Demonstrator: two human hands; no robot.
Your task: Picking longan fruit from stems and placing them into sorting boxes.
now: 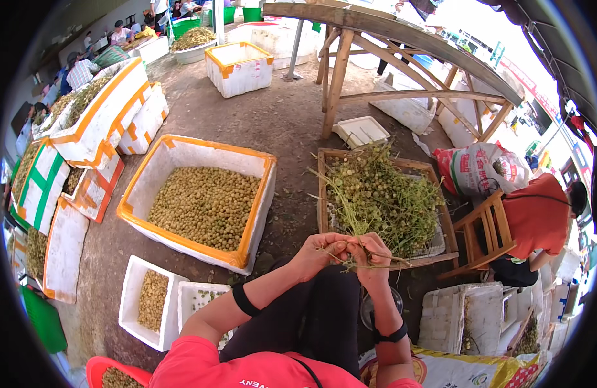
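My left hand point(318, 253) and my right hand point(373, 259) meet above my lap, both pinching thin green-brown plant stems point(349, 262) between the fingertips. Several stem ends stick out past the right hand. Just beyond them, a wood-framed mesh tray point(322, 203) carries a heap of green stalks with small round fruits point(383, 199). To the left stands a large white foam box point(143, 155) edged with orange tape. Loose round yellow-brown fruits point(206, 206) cover its bottom.
Two small white foam boxes, one point(126, 310) with pale fruits, sit left of my legs. Stacked foam boxes point(104, 126) line the far left. A wooden table point(344, 82) stands ahead. At right are a wooden chair point(487, 228), a seated person point(538, 213) and a printed sack point(477, 169).
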